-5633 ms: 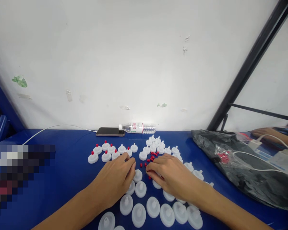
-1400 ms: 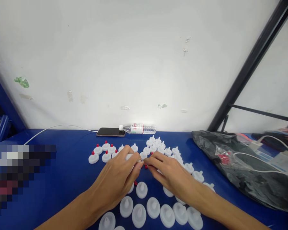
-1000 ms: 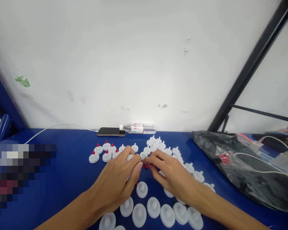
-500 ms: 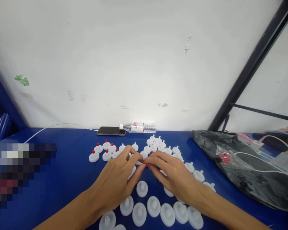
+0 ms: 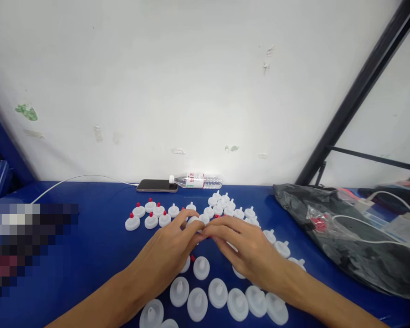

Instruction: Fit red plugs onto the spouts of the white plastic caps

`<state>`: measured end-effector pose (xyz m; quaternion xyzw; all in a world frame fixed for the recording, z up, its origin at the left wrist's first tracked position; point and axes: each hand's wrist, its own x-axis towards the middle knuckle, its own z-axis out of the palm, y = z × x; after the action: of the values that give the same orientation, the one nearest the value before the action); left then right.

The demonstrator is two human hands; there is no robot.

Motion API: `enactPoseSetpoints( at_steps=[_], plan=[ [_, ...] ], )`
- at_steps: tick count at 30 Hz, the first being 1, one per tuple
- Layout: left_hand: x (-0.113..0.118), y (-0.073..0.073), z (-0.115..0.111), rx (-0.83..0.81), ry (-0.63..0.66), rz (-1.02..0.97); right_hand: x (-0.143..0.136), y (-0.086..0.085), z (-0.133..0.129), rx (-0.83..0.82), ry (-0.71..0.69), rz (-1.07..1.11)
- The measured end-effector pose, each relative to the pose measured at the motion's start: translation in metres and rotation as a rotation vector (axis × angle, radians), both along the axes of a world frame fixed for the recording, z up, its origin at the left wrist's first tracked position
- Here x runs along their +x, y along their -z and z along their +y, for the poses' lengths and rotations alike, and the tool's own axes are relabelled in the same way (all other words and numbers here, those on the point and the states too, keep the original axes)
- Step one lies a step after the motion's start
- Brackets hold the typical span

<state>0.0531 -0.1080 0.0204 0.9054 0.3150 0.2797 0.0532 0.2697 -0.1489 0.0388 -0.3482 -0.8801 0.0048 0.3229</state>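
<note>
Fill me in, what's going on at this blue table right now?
A person's two hands meet at the middle of the blue table. The left hand pinches a white disc-shaped part, and the right hand brings its fingertips to it over a scatter of small red caps. A row of white parts with red caps sits to the left; many uncapped white parts lie nearer the person. A phone and water bottle lie by the wall.

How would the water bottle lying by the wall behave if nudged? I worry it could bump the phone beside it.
The water bottle lies on its side on the blue table, so it would probably roll rather than slide. It looks clear and nearly empty, so likely light and easily shifted. Its cap end sits right by the phone, so contact seems plausible.
</note>
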Motion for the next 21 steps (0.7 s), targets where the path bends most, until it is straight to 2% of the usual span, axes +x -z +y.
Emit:
enactPoseSetpoints(
  at_steps=[6, 21],
  plan=[
    [-0.001, 0.0061, 0.0039, 0.0, 0.035, -0.051, -0.0005, 0.0024, -0.001, 0.039, -0.032, -0.008],
    [-0.0023, 0.0054, 0.0027, -0.026, 0.05, -0.042, 0.0015, 0.0028, -0.0004, 0.136, -0.032, -0.094]
  ],
)
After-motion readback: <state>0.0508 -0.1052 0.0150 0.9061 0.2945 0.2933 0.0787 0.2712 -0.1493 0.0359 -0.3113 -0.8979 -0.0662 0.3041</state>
